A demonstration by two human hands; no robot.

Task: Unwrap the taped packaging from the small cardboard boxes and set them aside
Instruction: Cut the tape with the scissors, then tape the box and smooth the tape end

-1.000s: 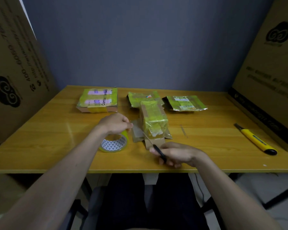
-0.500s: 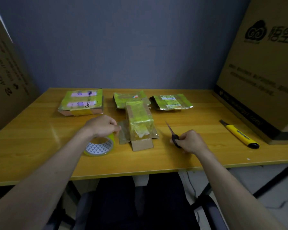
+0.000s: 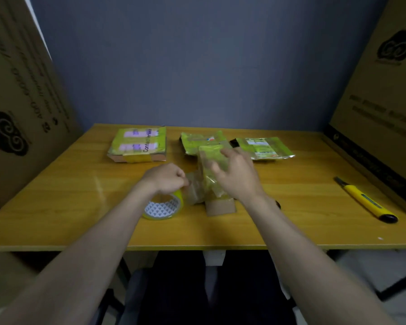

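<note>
Right hand point(image 3: 238, 177) hovers over the small cardboard box wrapped in yellow-green tape point(image 3: 212, 170), fingers spread and loosely bent, holding nothing; whether the fingertips touch the wrap is unclear. Left hand point(image 3: 167, 178) curled tight, pinching a clear-brown flap of loosened tape point(image 3: 193, 186) at the box's left side, just above the yellow-rimmed roll of packing tape point(image 3: 162, 207). Box sits mid-table on the wooden tabletop point(image 3: 68, 195), near end bare cardboard.

Step in hand, as judged: peeling the wrap off this box. Next move likely needs the right hand to steady the box while the left pulls the flap away. Yellow utility knife point(image 3: 366, 200) lies well apart, far right.
</note>
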